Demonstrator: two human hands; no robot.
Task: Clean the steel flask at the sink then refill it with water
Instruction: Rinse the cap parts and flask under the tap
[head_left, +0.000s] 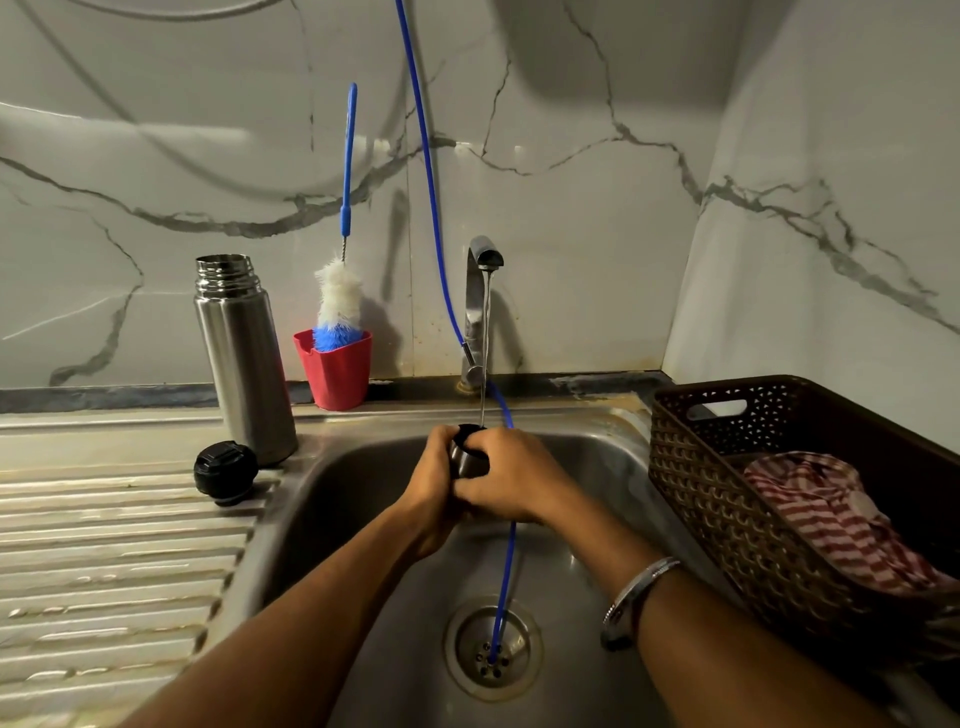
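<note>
The steel flask (243, 358) stands upright and uncapped on the counter left of the sink (363, 519). Its black stopper (225, 472) lies in front of it on the ribbed drainboard. Over the basin, my left hand (431, 493) and my right hand (511, 478) both grip a small steel cup lid (466, 454) with a dark rim. The tap (480, 312) runs, and a thin stream of water falls into the cup. A bottle brush (340, 301) with a blue handle stands in a red cup (335, 371) behind the flask.
A blue hose (431, 171) hangs from above, passes behind my hands and ends in the drain (492, 647). A brown plastic basket (779, 483) holding a red-and-white striped cloth (831, 514) sits right of the sink. Marble-patterned walls close the back and right.
</note>
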